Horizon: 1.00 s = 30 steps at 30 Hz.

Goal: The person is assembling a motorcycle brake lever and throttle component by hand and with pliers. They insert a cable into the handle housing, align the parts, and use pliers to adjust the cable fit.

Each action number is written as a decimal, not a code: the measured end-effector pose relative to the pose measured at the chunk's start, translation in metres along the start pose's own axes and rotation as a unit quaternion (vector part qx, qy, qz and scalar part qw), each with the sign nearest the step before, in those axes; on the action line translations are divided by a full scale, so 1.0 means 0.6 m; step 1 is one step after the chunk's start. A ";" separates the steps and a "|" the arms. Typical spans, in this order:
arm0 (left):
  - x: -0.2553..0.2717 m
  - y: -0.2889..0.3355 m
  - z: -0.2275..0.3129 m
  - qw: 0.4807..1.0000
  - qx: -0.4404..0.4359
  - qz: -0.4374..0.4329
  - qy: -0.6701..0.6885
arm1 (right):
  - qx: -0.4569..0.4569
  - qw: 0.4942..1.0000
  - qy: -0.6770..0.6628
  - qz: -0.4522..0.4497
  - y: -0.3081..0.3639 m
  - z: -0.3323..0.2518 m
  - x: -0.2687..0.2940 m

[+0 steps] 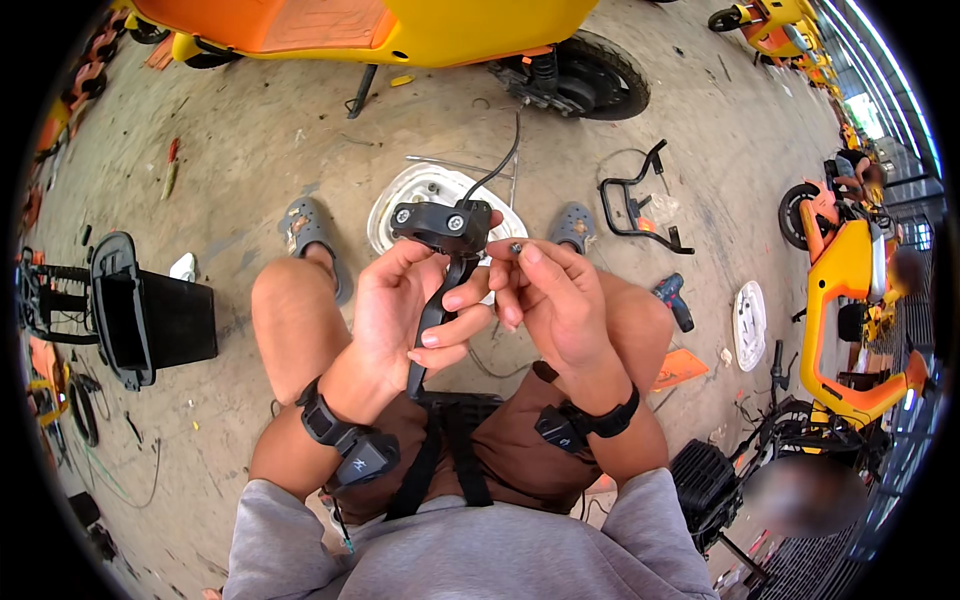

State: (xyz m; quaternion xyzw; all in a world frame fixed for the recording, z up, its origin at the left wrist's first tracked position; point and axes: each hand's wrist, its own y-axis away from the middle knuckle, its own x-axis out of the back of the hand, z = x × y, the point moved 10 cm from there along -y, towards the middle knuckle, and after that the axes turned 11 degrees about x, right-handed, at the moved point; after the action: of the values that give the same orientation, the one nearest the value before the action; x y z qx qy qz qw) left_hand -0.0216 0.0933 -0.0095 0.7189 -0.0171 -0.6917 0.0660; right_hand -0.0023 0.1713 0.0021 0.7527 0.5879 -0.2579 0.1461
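Observation:
My left hand (385, 305) is closed around a black brake lever (455, 228) with its clamp body uppermost. Two silver screw heads show on that clamp, and a black cable runs up and away from it. The lever blade hangs down between my fingers. Close on its right, my right hand (565, 305) pinches a small dark metal screw (516, 248) between thumb and forefinger. Beneath the lever, on the floor between my feet, lies a white plastic shell (385, 205) with small parts in it, partly hidden by my hands.
A yellow scooter (450, 35) stands ahead. To the right lie a black tubular rack (625, 205), a cordless drill (678, 302), an orange panel (681, 368) and a white oval cover (748, 327). A black box (182, 318) is on the left. People are among scooters at the far right.

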 end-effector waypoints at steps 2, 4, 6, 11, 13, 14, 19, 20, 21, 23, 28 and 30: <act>0.000 0.000 0.000 1.000 0.000 0.002 0.001 | 0.000 1.000 -0.008 0.003 0.000 0.001 0.003; 0.000 0.000 0.000 1.000 -0.002 0.006 -0.005 | 0.004 1.000 0.001 0.011 0.000 0.001 0.006; -0.001 0.000 -0.001 1.000 0.002 0.001 -0.002 | 0.010 0.999 0.024 0.021 -0.001 0.000 0.010; 0.002 0.001 -0.001 1.000 0.001 -0.001 0.000 | 0.010 0.996 0.072 0.044 0.002 0.004 0.023; 0.000 0.000 -0.001 1.000 0.003 -0.002 0.002 | 0.015 0.996 0.075 0.044 0.003 0.004 0.024; 0.001 0.000 -0.001 1.000 0.003 0.001 0.001 | 0.017 0.996 0.075 0.043 0.003 0.004 0.025; 0.002 0.001 -0.001 1.000 0.004 0.010 -0.003 | 0.026 0.995 0.091 0.031 0.002 -0.001 0.019; 0.002 0.001 -0.001 1.000 0.004 0.013 -0.005 | 0.028 0.994 0.104 0.033 0.003 -0.002 0.019; 0.002 0.001 -0.002 1.000 0.005 0.017 -0.007 | 0.029 0.992 0.116 0.034 0.004 -0.003 0.019; 0.003 0.002 -0.003 1.000 0.008 0.018 -0.007 | 0.041 0.982 0.179 0.050 0.005 -0.016 0.016; 0.008 0.000 -0.007 0.999 0.016 0.030 -0.014 | 0.159 0.921 0.355 0.023 0.001 -0.055 0.003; 0.004 0.001 -0.007 0.999 0.012 0.035 -0.023 | 0.141 0.917 0.374 0.012 -0.003 -0.059 0.000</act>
State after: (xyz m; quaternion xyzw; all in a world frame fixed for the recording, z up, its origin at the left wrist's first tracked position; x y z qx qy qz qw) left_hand -0.0171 0.0929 -0.0117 0.7022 -0.0514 -0.7054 0.0812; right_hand 0.0038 0.1901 0.0313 0.8138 0.5484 -0.0362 -0.1889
